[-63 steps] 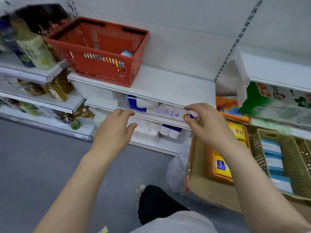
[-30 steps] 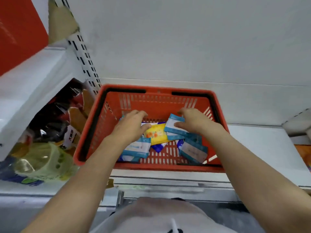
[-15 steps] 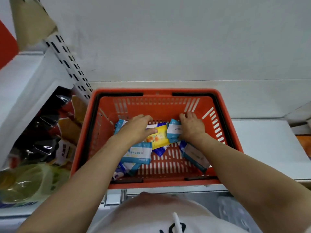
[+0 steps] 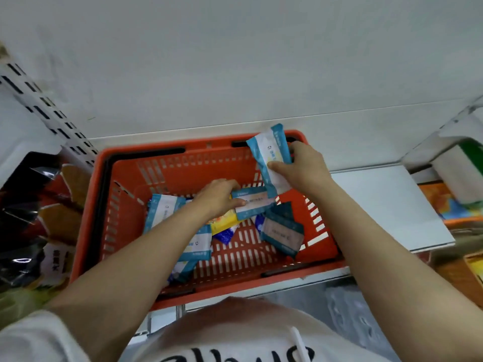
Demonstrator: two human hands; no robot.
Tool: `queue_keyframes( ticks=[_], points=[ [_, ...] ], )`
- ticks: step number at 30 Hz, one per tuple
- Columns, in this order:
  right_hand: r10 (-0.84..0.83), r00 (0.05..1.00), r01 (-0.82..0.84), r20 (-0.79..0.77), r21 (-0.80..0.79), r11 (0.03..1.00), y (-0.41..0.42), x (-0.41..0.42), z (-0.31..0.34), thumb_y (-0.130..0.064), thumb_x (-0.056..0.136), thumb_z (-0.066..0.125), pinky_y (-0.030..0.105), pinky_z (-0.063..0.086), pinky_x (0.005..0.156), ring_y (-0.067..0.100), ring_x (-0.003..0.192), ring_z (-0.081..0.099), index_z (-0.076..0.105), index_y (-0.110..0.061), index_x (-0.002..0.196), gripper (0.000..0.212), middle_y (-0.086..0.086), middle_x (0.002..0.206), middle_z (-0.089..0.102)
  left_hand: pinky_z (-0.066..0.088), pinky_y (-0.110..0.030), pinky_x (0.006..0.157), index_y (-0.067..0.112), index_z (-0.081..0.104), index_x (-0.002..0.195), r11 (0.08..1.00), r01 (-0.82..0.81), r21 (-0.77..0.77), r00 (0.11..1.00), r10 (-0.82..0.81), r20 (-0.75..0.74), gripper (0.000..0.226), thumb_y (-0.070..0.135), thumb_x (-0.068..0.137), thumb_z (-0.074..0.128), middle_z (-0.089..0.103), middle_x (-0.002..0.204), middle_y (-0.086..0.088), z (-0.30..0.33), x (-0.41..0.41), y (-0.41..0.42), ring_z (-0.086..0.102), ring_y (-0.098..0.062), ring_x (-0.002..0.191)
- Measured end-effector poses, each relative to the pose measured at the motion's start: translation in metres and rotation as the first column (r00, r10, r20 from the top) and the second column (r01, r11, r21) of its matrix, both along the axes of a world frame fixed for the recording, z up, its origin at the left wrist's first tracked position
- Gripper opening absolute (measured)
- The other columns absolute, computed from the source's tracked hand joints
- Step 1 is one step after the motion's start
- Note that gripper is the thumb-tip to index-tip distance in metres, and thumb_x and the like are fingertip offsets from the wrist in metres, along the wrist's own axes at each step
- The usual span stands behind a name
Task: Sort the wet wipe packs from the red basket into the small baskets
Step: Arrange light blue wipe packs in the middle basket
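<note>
Nearest the camera, the red basket [image 4: 86, 226] sits on a white shelf [image 4: 386, 202], its front rim close to the shelf edge at 6 o'clock. Loose wet wipe packs lie inside: a blue-and-white one [image 4: 282, 232] at 4 o'clock of the basket floor, a yellow pack [image 4: 222, 222] near the centre, more under the left forearm.

Further in, the left hand [image 4: 218, 197] is down in the pile, thumb and fingers pinching a blue-edged pack [image 4: 252, 202]. A careless pull could likely drag the yellow pack up with it, mixing kinds.

Farthest, at 1 o'clock over the back rim, the right hand [image 4: 304, 168] grips a raised blue pack [image 4: 271, 158] by its lower half. The slick wrapper may slip and drop behind the basket. The small baskets are out of view, so carrying two packs at once risks a wrong placement.
</note>
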State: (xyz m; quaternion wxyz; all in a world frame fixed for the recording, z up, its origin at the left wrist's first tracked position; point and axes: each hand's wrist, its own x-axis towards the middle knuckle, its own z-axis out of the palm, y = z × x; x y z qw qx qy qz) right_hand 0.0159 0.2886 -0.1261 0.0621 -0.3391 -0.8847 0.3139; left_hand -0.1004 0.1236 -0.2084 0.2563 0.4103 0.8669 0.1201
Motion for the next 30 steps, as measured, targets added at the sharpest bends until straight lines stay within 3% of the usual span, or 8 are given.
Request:
queue_keyframes(
  ticks=[4, 9, 16, 19, 22, 24, 26, 30],
  points=[
    [-0.109, 0.986, 0.081, -0.126, -0.207, 0.975, -0.009, 0.038, 0.019, -0.042, 0.085, 0.073, 0.044, 0.059, 0.08, 0.017, 0.091, 0.069, 0.066, -0.016, 0.113, 0.039, 0.0, 0.107, 0.071, 0.045, -0.04, 0.095, 0.019, 0.051, 0.137, 1.0, 0.011, 0.027, 1.0, -0.01, -0.028, 0.065, 0.046, 0.082, 0.072, 0.056, 0.13, -0.008, -0.026, 0.011, 0.024, 0.05, -0.028, 0.12],
    [-0.217, 0.967, 0.168, -0.13, -0.311, 0.935, -0.019, 0.065, 0.024, -0.044, 0.083, 0.075, 0.039, 0.062, 0.075, 0.011, 0.085, 0.071, 0.065, -0.022, 0.107, 0.034, -0.005, 0.103, 0.073, 0.04, -0.037, 0.088, 0.021, 0.057, 0.127, 0.997, 0.011, 0.08, 0.954, 0.014, -0.3, 0.051, 0.037, 0.081, 0.074, 0.059, 0.114, -0.006, -0.047, 0.013, 0.019, 0.048, -0.026, 0.11],
    [-0.318, 0.936, 0.24, -0.149, -0.392, 0.888, -0.038, 0.072, 0.014, -0.048, 0.078, 0.078, 0.04, 0.062, 0.073, 0.009, 0.08, 0.072, 0.067, -0.023, 0.098, 0.034, -0.006, 0.094, 0.074, 0.042, -0.037, 0.09, 0.018, 0.063, 0.124, 0.977, -0.062, 0.202, 0.975, 0.103, -0.195, 0.042, 0.026, 0.084, 0.074, 0.064, 0.116, -0.009, -0.035, -0.001, 0.017, 0.051, -0.028, 0.112],
    [-0.36, 0.919, 0.258, -0.162, -0.443, 0.859, -0.049, 0.073, 0.008, -0.047, 0.078, 0.079, 0.042, 0.062, 0.071, 0.01, 0.079, 0.073, 0.065, -0.023, 0.097, 0.033, -0.005, 0.094, 0.074, 0.042, -0.037, 0.083, 0.019, 0.07, 0.112, 0.96, -0.089, 0.267, 0.98, 0.132, -0.15, 0.03, 0.021, 0.082, 0.075, 0.066, 0.108, -0.009, -0.028, -0.008, 0.011, 0.054, -0.03, 0.107],
    [-0.392, 0.903, 0.268, -0.175, -0.482, 0.834, -0.06, 0.073, 0.004, -0.044, 0.079, 0.079, 0.041, 0.063, 0.069, 0.01, 0.077, 0.074, 0.065, -0.02, 0.099, 0.034, -0.004, 0.093, 0.075, 0.034, -0.031, 0.074, 0.018, 0.071, 0.092, 0.947, -0.064, 0.314, 0.989, 0.103, -0.11, 0.014, 0.016, 0.08, 0.077, 0.056, 0.092, -0.001, -0.025, -0.012, 0.003, 0.052, -0.027, 0.1],
    [-0.405, 0.892, 0.265, -0.2, -0.496, 0.827, -0.066, 0.074, 0.002, -0.042, 0.079, 0.08, 0.039, 0.063, 0.067, 0.01, 0.075, 0.074, 0.066, -0.019, 0.099, 0.034, -0.003, 0.091, 0.075, 0.033, -0.029, 0.072, 0.021, 0.064, 0.081, 0.941, -0.075, 0.329, 0.995, 0.093, -0.039, 0.014, 0.015, 0.08, 0.077, 0.055, 0.089, 0.001, -0.02, -0.012, -0.002, 0.053, -0.024, 0.093],
    [-0.41, 0.886, 0.26, -0.217, -0.501, 0.826, -0.072, 0.08, 0.001, -0.042, 0.078, 0.08, 0.039, 0.062, 0.068, 0.012, 0.076, 0.074, 0.066, -0.019, 0.099, 0.034, -0.002, 0.091, 0.075, 0.039, -0.031, 0.069, 0.026, 0.058, 0.077, 0.923, -0.185, 0.338, 0.978, 0.141, 0.152, 0.021, 0.013, 0.083, 0.073, 0.063, 0.09, -0.002, -0.011, -0.01, -0.004, 0.057, -0.022, 0.086],
    [-0.449, 0.853, 0.261, -0.267, -0.527, 0.809, -0.078, 0.097, 0.001, -0.039, 0.079, 0.081, 0.05, 0.06, 0.077, 0.022, 0.085, 0.073, 0.068, -0.016, 0.097, 0.033, 0.002, 0.094, 0.075, 0.048, -0.041, 0.073, 0.024, 0.052, 0.08, 0.76, -0.525, 0.383, 0.763, 0.221, 0.608, 0.023, 0.006, 0.091, 0.061, 0.062, 0.09, -0.016, 0.028, 0.005, -0.01, 0.058, -0.026, 0.082]
  ],
)
